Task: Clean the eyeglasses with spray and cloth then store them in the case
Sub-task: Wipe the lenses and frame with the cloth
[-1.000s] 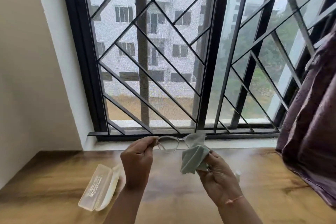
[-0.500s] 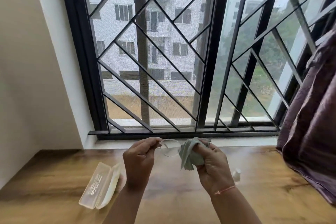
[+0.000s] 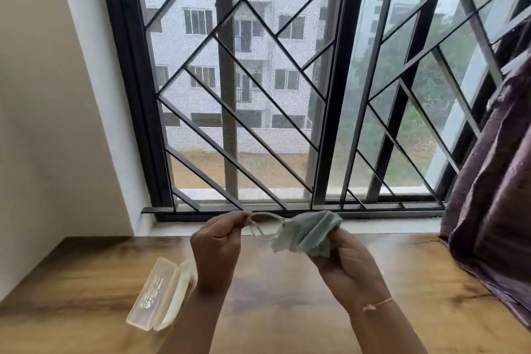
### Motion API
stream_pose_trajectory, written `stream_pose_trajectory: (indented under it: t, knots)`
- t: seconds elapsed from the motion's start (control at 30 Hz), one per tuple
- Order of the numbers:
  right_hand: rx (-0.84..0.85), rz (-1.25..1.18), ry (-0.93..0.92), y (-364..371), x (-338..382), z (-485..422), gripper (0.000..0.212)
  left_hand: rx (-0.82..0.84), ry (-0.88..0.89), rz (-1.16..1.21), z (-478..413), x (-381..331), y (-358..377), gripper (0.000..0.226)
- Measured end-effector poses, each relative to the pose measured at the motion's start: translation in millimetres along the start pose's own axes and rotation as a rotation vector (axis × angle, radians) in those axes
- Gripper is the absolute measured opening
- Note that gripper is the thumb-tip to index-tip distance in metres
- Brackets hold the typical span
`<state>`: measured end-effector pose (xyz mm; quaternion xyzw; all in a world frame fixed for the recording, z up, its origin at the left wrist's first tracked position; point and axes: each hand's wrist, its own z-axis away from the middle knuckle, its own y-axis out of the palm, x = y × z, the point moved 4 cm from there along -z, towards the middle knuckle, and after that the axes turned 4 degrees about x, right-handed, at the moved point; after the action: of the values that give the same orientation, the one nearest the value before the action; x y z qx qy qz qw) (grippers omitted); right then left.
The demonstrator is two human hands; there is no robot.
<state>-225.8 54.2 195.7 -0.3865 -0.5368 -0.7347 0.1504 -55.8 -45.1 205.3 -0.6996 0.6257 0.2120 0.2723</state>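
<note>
I see the open, translucent plastic case (image 3: 161,294) lying on the wooden tabletop (image 3: 287,310). Above it, the left hand (image 3: 217,247) pinches the clear-framed eyeglasses (image 3: 263,227) at one end. The pale green cloth (image 3: 309,234) covers the far lens, gripped by the right hand (image 3: 347,267).

The only writing I can find is on the translucent case (image 3: 156,294), which lies on the wooden table (image 3: 86,282) toward its left edge. There are a few pale printed lines running along it and a small round mark, but they are too small and blurred for me to read.
</note>
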Motion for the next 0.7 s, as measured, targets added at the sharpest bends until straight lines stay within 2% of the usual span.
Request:
stream_pose_trajectory:
  t: [0.07, 0.13, 0.17, 0.23, 0.33, 0.43, 0.47, 0.57, 0.7]
  knots:
    - [0.007, -0.023, 0.007, -5, 0, 0, 0.025, -0.011, -0.01, 0.006, 0, 1, -2, 0.019]
    - [0.004, -0.081, 0.0, -11, 0, -1, 0.05, -0.029, -0.024, 0.029, 1, 2, -3, 0.022]
    - [0.004, -0.109, -0.004, -15, -1, -2, 0.053, -0.034, -0.03, 0.039, 2, 2, -3, 0.023]
    - [-0.01, -0.109, 0.0, -17, -3, -2, 0.044, -0.036, -0.034, 0.051, 2, 1, -2, 0.023]
    - [-0.001, -0.069, -0.008, -13, -5, 3, 0.049, -0.033, -0.036, 0.051, 3, 2, -3, 0.024]
    - [0.028, -0.037, -0.029, -6, -2, 9, 0.009, -0.025, -0.008, 0.036, 3, 2, -4, 0.023]
    - [0.049, -0.029, -0.029, -3, -2, 10, 0.011, -0.017, 0.007, 0.028, 3, 2, -4, 0.021]
    - [0.106, 0.005, 0.012, 1, -7, 9, 0.036, 0.016, 0.029, 0.015, 4, 1, -2, 0.017]
    - [0.075, 0.028, -0.011, 4, -7, 7, 0.031, 0.028, 0.016, 0.033, 7, 1, 0, 0.015]
